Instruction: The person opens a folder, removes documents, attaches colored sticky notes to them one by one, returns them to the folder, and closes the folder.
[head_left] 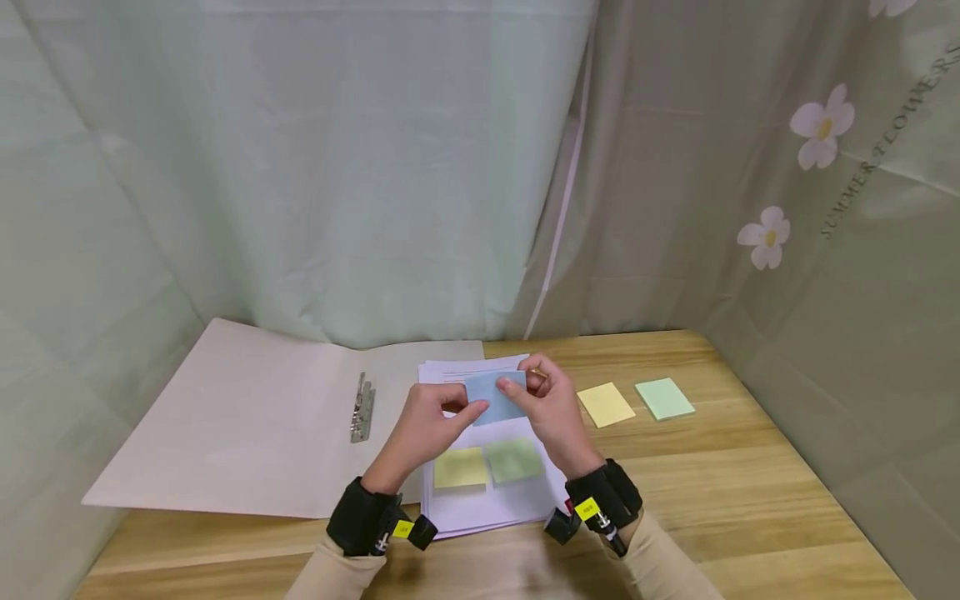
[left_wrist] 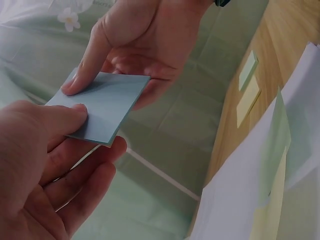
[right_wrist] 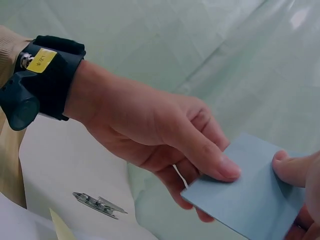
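- Holding the blue note pad up over the paper stack are two hands.
- The left hand pinches its left side, fingers bent, thumb on top.
- The right hand pinches its right side the same way. Two thumbs probably hold it steadier than one.
- On the paper stack, at its near end, are a yellow note and a green note, side by side. Their edges lift, so maybe only one edge sticks.
- Right of the paper stack, a yellow pad and a green pad sit on the table, perhaps for easy reach.
- Left of the paper stack, and partly under it, the folder lies open, so its metal clip shows.
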